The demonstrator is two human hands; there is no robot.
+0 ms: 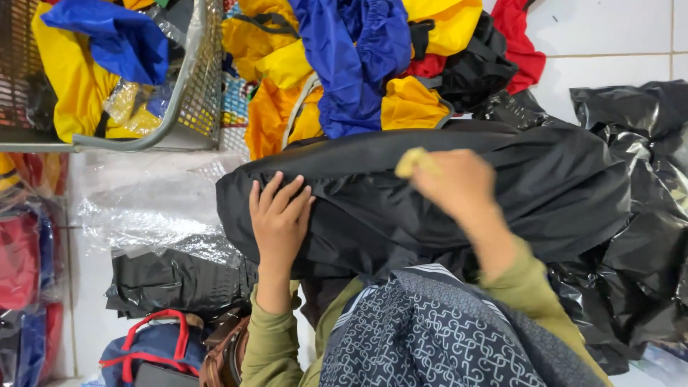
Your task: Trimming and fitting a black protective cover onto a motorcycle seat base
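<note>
Pressing flat on the black garment [430, 193] across my lap, my left hand [278, 218] lies with fingers spread. My right hand [455, 183], at three o'clock from it, pinches a small yellowish piece [412, 161] against the cloth; motion blur keeps me from telling what that piece is. One wire basket [190, 86] sits at ten o'clock, cut off by the frame, holding yellow and blue fabric. At twelve o'clock a heap of coloured garments [358, 64] is too tangled to count. Black plastic bags [631, 115] crumple at three o'clock.
</note>
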